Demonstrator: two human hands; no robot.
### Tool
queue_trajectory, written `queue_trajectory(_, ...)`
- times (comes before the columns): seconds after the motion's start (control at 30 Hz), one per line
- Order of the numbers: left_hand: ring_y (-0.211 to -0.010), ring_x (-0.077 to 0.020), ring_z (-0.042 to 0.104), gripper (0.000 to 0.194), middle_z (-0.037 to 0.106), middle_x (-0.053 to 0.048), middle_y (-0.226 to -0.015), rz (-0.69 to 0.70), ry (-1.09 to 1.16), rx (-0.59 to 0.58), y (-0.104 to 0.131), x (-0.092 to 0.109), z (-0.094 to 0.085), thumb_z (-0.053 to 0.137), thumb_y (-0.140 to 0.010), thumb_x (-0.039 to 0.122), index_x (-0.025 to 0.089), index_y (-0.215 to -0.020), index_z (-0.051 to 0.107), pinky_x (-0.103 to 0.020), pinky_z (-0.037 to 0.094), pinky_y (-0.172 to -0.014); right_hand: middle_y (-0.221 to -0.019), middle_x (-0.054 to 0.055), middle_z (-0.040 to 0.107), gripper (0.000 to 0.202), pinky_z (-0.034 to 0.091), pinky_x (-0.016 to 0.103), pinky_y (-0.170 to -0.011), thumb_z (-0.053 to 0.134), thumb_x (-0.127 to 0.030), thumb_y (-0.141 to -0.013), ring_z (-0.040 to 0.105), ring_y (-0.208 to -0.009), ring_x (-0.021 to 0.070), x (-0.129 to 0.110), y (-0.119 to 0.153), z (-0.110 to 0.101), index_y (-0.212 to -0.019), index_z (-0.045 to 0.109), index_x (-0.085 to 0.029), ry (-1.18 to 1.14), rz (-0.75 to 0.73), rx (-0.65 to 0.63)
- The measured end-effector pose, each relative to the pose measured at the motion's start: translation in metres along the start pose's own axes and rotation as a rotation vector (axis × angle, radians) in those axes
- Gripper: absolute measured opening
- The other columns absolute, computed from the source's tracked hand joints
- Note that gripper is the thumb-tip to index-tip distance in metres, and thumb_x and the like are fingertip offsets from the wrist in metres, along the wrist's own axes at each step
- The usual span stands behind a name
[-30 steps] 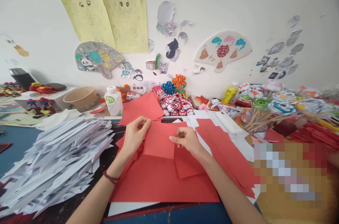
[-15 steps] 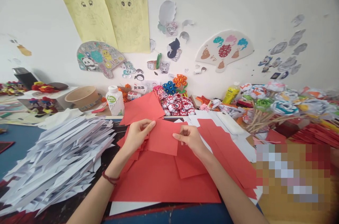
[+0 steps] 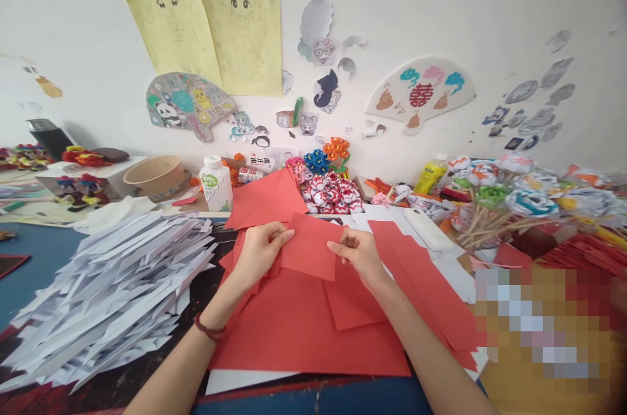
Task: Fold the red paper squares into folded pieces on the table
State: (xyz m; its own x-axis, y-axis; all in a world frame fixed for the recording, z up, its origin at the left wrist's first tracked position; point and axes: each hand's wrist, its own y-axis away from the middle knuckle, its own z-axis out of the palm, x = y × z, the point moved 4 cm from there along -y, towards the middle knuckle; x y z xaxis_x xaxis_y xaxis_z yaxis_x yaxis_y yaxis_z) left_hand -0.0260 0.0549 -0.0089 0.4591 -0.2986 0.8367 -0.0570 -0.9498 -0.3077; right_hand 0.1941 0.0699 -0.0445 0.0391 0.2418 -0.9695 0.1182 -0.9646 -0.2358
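My left grip (image 3: pixel 259 248) is pinched on the left edge of a small red paper square (image 3: pixel 311 248), my right grip (image 3: pixel 360 255) on its right edge. I hold it over a large red sheet (image 3: pixel 308 343). A heap of white strips (image 3: pixel 112 291) lies left, long red sheets (image 3: pixel 424 278) right; a white bottle (image 3: pixel 216 186) stands far left.

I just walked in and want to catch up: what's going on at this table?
Someone's left-hand grip and right-hand grip hold a small red paper sheet by its left and right sides. Beneath it lies a large red sheet, with a loose red piece resting on it. A heap of white paper strips lies to the left, and a white bottle stands farther back.
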Motion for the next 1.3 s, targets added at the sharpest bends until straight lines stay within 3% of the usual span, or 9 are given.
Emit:
queue_trajectory(0.17, -0.056, -0.0125, 0.047, 0.035, 0.057, 0.000, -0.059, 0.030, -0.007, -0.123, -0.001, -0.001, 0.004, 0.054, -0.082, 0.047, 0.015, -0.067, 0.062, -0.021, 0.035, -0.054, -0.044, -0.006, 0.044, 0.040, 0.032, 0.024, -0.045, 0.076, -0.040, -0.066, 0.041, -0.042, 0.0095, 0.001, 0.000, -0.002, -0.053, 0.045, -0.019, -0.003, 0.005, 0.057)
queue_trajectory(0.33, -0.063, -0.0143, 0.053, 0.030, 0.064, -0.001, -0.068, 0.076, -0.101, 0.014, 0.002, 0.005, 0.002, 0.050, -0.086, 0.038, 0.016, -0.072, 0.064, -0.021, 0.036, -0.059, -0.043, -0.006, 0.045, 0.038, 0.030, 0.024, -0.046, 0.076, -0.037, -0.068, 0.041, -0.042, 0.0093, 0.002, 0.000, -0.003, -0.053, 0.047, -0.019, -0.028, 0.005, 0.086)
queue_trajectory(0.47, -0.054, -0.0145, 0.055, 0.029, 0.065, 0.000, -0.060, 0.056, -0.092, -0.066, 0.003, 0.004, 0.007, 0.051, -0.086, 0.040, 0.018, -0.073, 0.064, -0.022, 0.036, -0.055, -0.043, -0.006, 0.043, 0.037, 0.029, 0.024, -0.045, 0.077, -0.036, -0.067, 0.039, -0.042, 0.0088, 0.000, 0.000, -0.004, -0.052, 0.047, -0.019, -0.050, 0.016, 0.135)
queue_trajectory(0.77, -0.058, -0.0145, 0.056, 0.026, 0.064, 0.000, -0.062, 0.005, -0.053, 0.061, 0.002, -0.005, 0.008, 0.050, -0.087, 0.038, 0.016, -0.083, 0.064, -0.022, 0.038, -0.058, -0.041, -0.006, 0.044, 0.036, 0.027, 0.024, -0.046, 0.077, -0.035, -0.067, 0.038, -0.042, 0.0084, -0.001, 0.002, -0.004, -0.051, 0.049, -0.018, -0.088, 0.030, 0.169)
queue_trajectory(0.9, -0.059, -0.0132, 0.052, 0.025, 0.059, 0.002, -0.060, 0.061, -0.168, 0.142, 0.003, -0.001, 0.006, 0.044, -0.090, 0.032, 0.017, -0.078, 0.061, -0.022, 0.036, -0.059, -0.049, -0.004, 0.050, 0.030, 0.029, 0.023, -0.045, 0.077, -0.037, -0.068, 0.043, -0.045, 0.0091, 0.002, 0.002, 0.001, -0.058, 0.057, -0.016, -0.156, 0.074, 0.073)
queue_trajectory(1.03, -0.066, -0.0131, 0.052, 0.026, 0.063, 0.000, -0.075, 0.100, -0.235, 0.124, 0.001, 0.001, 0.006, 0.043, -0.090, 0.033, 0.017, -0.081, 0.060, -0.022, 0.036, -0.063, -0.060, 0.000, 0.059, 0.027, 0.038, 0.024, -0.049, 0.076, -0.039, -0.069, 0.050, -0.049, 0.0105, -0.002, 0.004, 0.005, -0.067, 0.063, -0.015, -0.198, 0.103, -0.028)
queue_trajectory(1.13, -0.070, -0.0134, 0.052, 0.026, 0.064, -0.001, -0.081, 0.104, -0.175, 0.117, -0.002, -0.001, 0.005, 0.041, -0.091, 0.033, 0.017, -0.083, 0.060, -0.022, 0.037, -0.064, -0.065, 0.001, 0.064, 0.028, 0.045, 0.027, -0.054, 0.077, -0.040, -0.068, 0.056, -0.054, 0.0134, -0.006, 0.009, 0.014, -0.078, 0.068, -0.015, -0.158, 0.169, -0.219)
queue_trajectory(1.2, -0.069, -0.0132, 0.052, 0.026, 0.063, 0.000, -0.077, 0.107, -0.156, 0.083, -0.003, -0.002, 0.004, 0.042, -0.090, 0.032, 0.016, -0.079, 0.060, -0.022, 0.036, -0.064, -0.076, 0.004, 0.069, 0.033, 0.049, 0.029, -0.063, 0.077, -0.040, -0.069, 0.063, -0.067, 0.0177, -0.009, 0.012, 0.019, -0.090, 0.070, -0.016, -0.134, 0.215, -0.327)
queue_trajectory(1.3, -0.064, -0.0129, 0.050, 0.025, 0.060, 0.000, -0.067, 0.096, -0.155, -0.025, -0.003, -0.001, 0.004, 0.048, -0.086, 0.031, 0.014, -0.072, 0.061, -0.022, 0.035, -0.061, -0.103, 0.006, 0.070, 0.038, 0.048, 0.034, -0.084, 0.073, -0.042, -0.074, 0.064, -0.094, 0.0225, -0.018, 0.012, 0.018, -0.105, 0.068, -0.019, -0.171, 0.175, -0.336)
